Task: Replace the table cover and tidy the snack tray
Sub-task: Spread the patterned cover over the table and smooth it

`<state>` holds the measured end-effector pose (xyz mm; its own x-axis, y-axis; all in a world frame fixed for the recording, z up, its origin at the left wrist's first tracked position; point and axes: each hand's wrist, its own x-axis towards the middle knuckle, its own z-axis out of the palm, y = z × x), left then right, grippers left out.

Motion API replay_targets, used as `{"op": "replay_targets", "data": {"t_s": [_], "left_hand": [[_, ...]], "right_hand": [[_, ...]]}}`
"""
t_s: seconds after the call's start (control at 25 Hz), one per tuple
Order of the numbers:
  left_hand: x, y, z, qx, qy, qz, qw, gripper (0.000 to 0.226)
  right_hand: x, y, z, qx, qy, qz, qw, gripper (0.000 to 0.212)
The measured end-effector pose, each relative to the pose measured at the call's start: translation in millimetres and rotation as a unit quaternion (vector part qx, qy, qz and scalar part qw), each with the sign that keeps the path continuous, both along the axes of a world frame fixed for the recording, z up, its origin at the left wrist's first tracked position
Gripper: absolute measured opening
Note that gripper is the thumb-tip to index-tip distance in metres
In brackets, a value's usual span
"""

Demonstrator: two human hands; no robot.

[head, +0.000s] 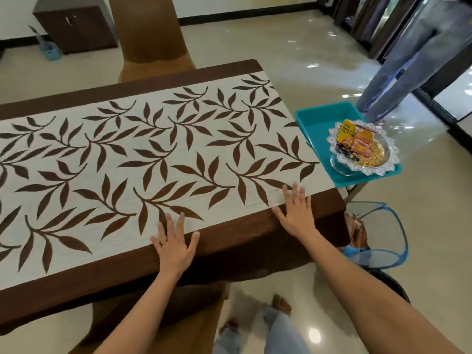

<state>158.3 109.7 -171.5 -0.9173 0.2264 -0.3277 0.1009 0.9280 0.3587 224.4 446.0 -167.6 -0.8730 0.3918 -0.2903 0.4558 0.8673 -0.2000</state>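
A white table cover with brown leaves and a brown border lies spread over the table. My left hand presses flat on it near the front edge, fingers spread. My right hand lies flat on the cover close to the front right corner. Just past the table's right end a teal snack tray sits on a stand. In the tray stands a glass bowl with a lacy rim, holding snack packets, one of them yellow.
A brown covered chair stands behind the table. A blue-framed chair with cloth on it is at the right front. A person in jeans stands beyond the tray. A dark cabinet is at the back left.
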Motion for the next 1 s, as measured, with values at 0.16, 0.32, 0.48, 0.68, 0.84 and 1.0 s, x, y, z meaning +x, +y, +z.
{"op": "replay_targets", "data": {"t_s": [0.16, 0.32, 0.48, 0.68, 0.84, 1.0], "left_hand": [[-10, 39, -4, -0.038, -0.048, -0.003, 0.998, 0.074], [-3, 50, -8, -0.063, -0.048, 0.034, 0.996, 0.078], [1, 82, 0, -0.028, -0.004, 0.080, 0.996, 0.088], [-1, 172, -2, -0.014, 0.016, -0.004, 1.000, 0.091], [1, 192, -10, -0.059, -0.003, 0.021, 0.998, 0.082], [-7, 206, -5, -0.038, 0.008, 0.068, 0.997, 0.078]], "right_hand": [[3, 68, -5, -0.012, -0.058, -0.045, 0.997, 0.083], [12, 79, -15, -0.032, -0.047, -0.032, 0.998, 0.083], [6, 81, -11, 0.003, -0.005, 0.036, 0.999, 0.080], [-29, 80, -16, -0.046, 0.028, 0.237, 0.970, 0.072], [-25, 132, -25, -0.045, 0.032, 0.106, 0.993, 0.075], [-28, 191, -23, -0.109, 0.033, 0.010, 0.993, 0.071]]}}
